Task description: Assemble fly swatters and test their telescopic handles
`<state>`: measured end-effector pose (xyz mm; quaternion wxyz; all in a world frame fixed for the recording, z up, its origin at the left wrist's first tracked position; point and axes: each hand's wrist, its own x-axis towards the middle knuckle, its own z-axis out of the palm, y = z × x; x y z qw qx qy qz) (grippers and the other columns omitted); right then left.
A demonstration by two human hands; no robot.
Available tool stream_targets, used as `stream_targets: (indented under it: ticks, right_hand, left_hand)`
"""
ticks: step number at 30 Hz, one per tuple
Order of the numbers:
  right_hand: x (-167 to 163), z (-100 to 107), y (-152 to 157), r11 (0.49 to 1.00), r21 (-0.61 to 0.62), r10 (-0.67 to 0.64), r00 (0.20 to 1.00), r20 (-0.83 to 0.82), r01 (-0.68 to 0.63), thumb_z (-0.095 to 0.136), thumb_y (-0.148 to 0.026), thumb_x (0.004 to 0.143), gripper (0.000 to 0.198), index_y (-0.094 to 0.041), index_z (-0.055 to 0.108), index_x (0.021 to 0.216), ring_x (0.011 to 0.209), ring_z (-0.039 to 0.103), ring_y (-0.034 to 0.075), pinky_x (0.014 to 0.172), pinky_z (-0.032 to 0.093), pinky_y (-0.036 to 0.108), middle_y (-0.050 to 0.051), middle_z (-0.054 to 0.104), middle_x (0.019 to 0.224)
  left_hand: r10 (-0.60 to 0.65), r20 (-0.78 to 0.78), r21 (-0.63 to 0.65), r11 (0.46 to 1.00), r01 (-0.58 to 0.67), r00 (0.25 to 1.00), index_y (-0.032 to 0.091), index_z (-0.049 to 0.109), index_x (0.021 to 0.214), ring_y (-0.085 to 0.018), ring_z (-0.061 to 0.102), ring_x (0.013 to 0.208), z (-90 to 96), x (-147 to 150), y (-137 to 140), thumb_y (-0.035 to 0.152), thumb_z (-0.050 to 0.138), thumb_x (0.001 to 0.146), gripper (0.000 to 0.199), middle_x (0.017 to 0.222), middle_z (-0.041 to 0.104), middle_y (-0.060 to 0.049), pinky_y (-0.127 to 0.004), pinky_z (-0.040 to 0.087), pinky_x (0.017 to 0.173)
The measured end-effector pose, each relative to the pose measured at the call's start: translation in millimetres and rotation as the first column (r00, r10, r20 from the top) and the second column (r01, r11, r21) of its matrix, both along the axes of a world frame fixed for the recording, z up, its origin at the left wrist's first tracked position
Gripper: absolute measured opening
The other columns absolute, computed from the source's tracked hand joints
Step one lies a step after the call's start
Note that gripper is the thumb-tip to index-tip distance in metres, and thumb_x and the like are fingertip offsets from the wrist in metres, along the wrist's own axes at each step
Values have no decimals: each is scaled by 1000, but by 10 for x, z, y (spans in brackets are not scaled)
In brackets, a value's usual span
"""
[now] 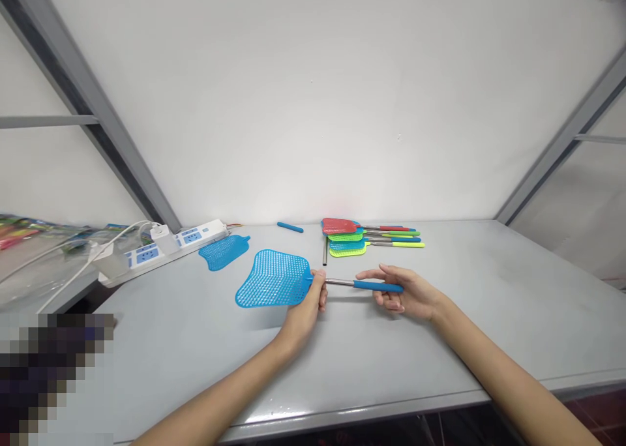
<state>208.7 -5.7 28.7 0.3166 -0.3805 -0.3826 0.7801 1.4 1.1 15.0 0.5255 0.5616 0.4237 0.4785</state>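
A blue fly swatter (274, 279) is held just above the table, its perforated head pointing left. My left hand (309, 300) is closed around its neck, where the head meets the metal rod (339, 282). At the right end, the swatter's blue grip (376, 286) lies across the fingers of my right hand (403, 291), which are apart and not wrapped round it. A loose blue swatter head (225, 252) rests on the table to the left. Behind my hands is a separate metal rod (325, 252), and farther back a loose blue grip (290, 227).
Several fly swatters in red, green, blue and yellow lie stacked near the wall, a red swatter (340, 225) on top. A white power strip (166, 250) with plugged-in chargers and cables stands at the left. Plastic packaging (44, 263) lies beyond it. Grey table (489, 315) ends at a front edge.
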Motion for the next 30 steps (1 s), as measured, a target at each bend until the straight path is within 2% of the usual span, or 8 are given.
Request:
stream_targets:
  ticks: [5,9,14,20,23,30]
  right_hand:
    - [25,-14,14,998,48,-47,999,-18,48,42,-40,76,40,-18,48,109,42,36,8,38,19,22,7,59,67]
    - [4,-98,37,992,115,-59,998,-7,60,52,-28,73,32,-17,52,103,41,32,5,38,17,20,3,56,64]
    - [-19,-152,58,994,98,-50,999,4,49,58,-23,69,28,-14,56,96,40,28,2,38,16,19,1,53,61]
    - [-29,-166,61,997,79,-27,999,20,26,58,-24,69,31,-14,57,98,41,30,2,39,17,19,2,53,64]
    - [-66,-153,40,994,101,-33,999,35,30,58,-25,69,31,-14,57,99,41,30,2,40,18,19,3,53,64]
    - [-189,-83,-31,980,199,-38,993,108,16,59,-27,68,37,-16,55,103,42,30,3,41,19,20,2,54,63]
  left_hand:
    - [16,36,11,1000,-17,999,18,36,57,-7,34,43,-25,9,-2,45,36,75,33,49,35,5,-19,31,46]
    - [-2,22,14,1000,2,1000,18,35,54,-7,34,43,-19,1,-2,45,36,75,34,47,36,5,-20,31,47]
    - [-40,-23,45,998,41,999,18,38,54,-8,36,42,-85,-44,27,45,33,76,36,42,36,5,-21,32,49]
    - [-24,6,-103,994,24,1000,18,38,54,-7,35,38,-146,-44,36,50,33,74,39,38,33,6,-21,31,46]
    - [-5,19,-134,991,8,1000,18,37,53,-7,34,37,-133,-33,29,52,34,73,40,36,32,7,-21,30,45]
    - [-150,63,-183,970,159,987,17,38,50,-7,31,29,-159,-7,35,58,23,73,50,30,32,5,-20,27,37]
